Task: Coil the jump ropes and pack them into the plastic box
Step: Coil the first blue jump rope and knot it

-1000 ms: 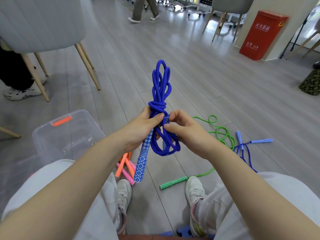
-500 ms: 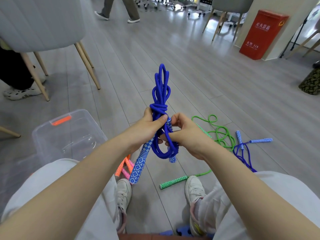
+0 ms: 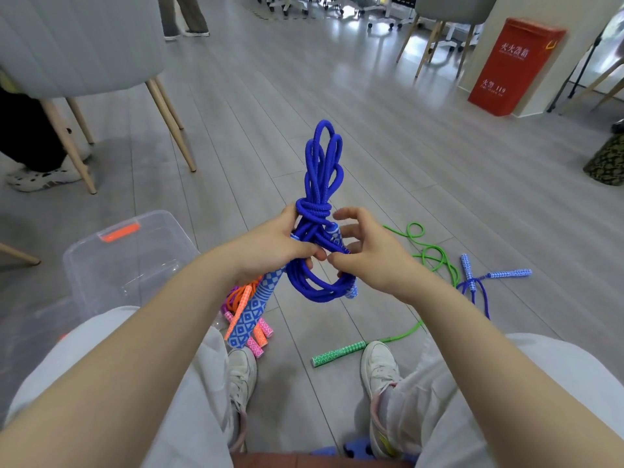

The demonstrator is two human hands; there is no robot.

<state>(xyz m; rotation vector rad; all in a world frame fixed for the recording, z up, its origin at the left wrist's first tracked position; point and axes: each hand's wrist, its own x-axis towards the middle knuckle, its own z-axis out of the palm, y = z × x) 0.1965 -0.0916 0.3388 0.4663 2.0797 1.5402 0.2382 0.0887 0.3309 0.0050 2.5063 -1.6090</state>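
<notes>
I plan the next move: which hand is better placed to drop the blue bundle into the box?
Left. The left hand grips the blue bundle, and the box is on its side.

Open office or shared workroom. I am sitting over a wide grey plank floor (image 3: 388,136) that is stretching far ahead. Grey shell chairs on wooden legs (image 3: 84,45) are standing to my left and ahead; wheeled office chairs (image 3: 324,5) are clustering at the far end. A red fire-equipment cabinet (image 3: 513,65) is standing against a pillar, and another person's legs (image 3: 184,15) are showing in the distance.
</notes>
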